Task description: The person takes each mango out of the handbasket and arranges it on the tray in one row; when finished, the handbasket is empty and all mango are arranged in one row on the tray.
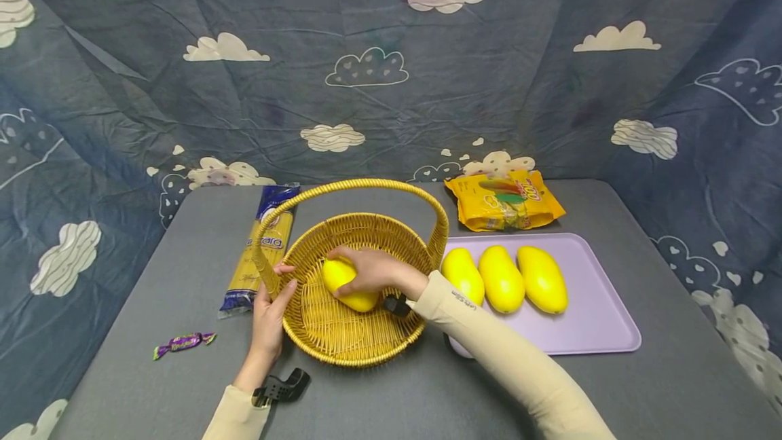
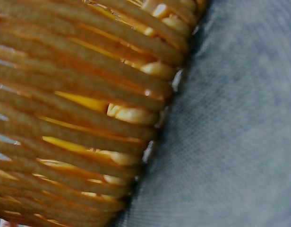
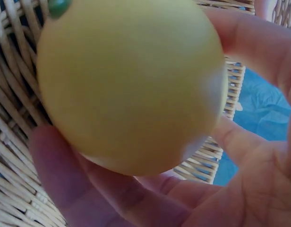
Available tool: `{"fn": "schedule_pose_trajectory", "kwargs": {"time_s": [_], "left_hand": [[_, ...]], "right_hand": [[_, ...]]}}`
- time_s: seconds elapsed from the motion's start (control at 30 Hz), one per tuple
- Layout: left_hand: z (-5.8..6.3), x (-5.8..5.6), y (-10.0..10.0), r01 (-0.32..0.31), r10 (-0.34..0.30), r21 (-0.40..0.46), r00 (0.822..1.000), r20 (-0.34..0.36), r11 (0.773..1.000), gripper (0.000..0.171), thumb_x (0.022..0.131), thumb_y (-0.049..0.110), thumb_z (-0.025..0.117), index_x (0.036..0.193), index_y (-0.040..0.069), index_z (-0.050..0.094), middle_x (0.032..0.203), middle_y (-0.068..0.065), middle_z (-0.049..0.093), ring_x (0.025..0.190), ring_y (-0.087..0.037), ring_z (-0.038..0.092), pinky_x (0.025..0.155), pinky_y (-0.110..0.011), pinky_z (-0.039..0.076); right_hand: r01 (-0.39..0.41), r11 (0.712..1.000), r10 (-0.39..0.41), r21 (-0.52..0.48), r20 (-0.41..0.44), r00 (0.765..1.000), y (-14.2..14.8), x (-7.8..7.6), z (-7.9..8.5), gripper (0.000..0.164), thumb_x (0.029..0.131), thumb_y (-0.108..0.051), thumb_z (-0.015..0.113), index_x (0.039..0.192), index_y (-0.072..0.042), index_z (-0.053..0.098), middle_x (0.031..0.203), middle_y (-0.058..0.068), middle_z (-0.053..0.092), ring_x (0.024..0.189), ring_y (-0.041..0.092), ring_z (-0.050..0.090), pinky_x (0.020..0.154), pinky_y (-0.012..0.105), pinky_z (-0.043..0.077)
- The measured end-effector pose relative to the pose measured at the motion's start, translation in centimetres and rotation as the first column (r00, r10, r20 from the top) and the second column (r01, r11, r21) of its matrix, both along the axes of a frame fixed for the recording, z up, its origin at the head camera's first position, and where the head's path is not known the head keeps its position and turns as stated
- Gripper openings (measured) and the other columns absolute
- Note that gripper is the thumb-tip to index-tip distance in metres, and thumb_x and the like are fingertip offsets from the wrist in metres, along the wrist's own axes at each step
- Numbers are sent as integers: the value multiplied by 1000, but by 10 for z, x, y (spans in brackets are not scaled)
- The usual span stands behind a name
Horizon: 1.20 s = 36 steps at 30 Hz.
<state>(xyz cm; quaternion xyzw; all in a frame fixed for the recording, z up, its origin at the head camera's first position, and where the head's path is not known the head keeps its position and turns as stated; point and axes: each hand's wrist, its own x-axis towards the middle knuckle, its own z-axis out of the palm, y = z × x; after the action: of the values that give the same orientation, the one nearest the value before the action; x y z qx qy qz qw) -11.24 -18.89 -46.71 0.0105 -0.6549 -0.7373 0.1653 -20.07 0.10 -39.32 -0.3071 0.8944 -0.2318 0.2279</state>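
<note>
A yellow mango (image 1: 349,285) is low inside the round wicker basket (image 1: 318,352), with my right hand (image 1: 374,270) gripping it from above. In the right wrist view, the fingers curl round the mango (image 3: 131,90), and a green stem end shows at its top. At the basket's left side, my left hand (image 1: 269,321) holds the rim by the foot of the handle, thumb and fingers to either side of it. The left wrist view is filled by the basket's woven outer wall (image 2: 79,123) against the grey tabletop; that hand is mostly hidden there.
Three more mangoes (image 1: 501,279) lie on a lilac tray (image 1: 601,304) to the right. Behind it sits a yellow snack bag (image 1: 507,201). A spaghetti pack (image 1: 244,270) lies left of the basket, and a purple wrapped candy (image 1: 184,342) is at the front left.
</note>
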Motion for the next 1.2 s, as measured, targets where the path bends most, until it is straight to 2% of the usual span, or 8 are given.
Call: {"fn": "schedule_pose_trajectory", "kwargs": {"time_s": [0.37, 0.63, 0.9, 1.2], "left_hand": [[-1, 1, 0, -6, 6, -6, 1000, 9, 1000, 28, 97, 4, 51, 120, -11, 45, 138, -16, 40, 133, -22, 29, 109, -33, 20], [-1, 1, 1, -7, 8, -9, 1000, 15, 1000, 27, 97, 4, 51, 120, -10, 46, 139, -14, 40, 132, -21, 30, 107, -29, 22], [-2, 1, 0, -9, 9, -13, 1000, 13, 1000, 28, 97, 3, 51, 120, -11, 45, 139, -13, 40, 131, -19, 31, 106, -26, 24], [-1, 0, 1, -12, 12, -6, 1000, 1, 1000, 27, 96, 2, 51, 119, -10, 46, 136, -13, 43, 131, -20, 30, 107, -29, 22]], "right_hand": [[-19, 998, 20, 61, -22, 1000, 9, 3, 2, 69, 81, -40, 74, 141, -29, 42, 122, 9, 56, 101, 22, 53, 78, 36, 46], [-44, 996, 45, 81, -9, 999, 16, 1, 6, 68, 83, -43, 71, 142, -28, 40, 128, 8, 56, 104, 24, 55, 81, 38, 45], [-41, 993, 45, 109, -33, 998, 23, 1, 7, 65, 85, -44, 67, 142, -31, 40, 128, 5, 56, 101, 22, 56, 76, 37, 45], [-35, 997, 41, 64, -83, 996, 31, 6, 15, 64, 86, -44, 66, 143, -28, 40, 124, 6, 58, 96, 21, 56, 73, 36, 44]]}}
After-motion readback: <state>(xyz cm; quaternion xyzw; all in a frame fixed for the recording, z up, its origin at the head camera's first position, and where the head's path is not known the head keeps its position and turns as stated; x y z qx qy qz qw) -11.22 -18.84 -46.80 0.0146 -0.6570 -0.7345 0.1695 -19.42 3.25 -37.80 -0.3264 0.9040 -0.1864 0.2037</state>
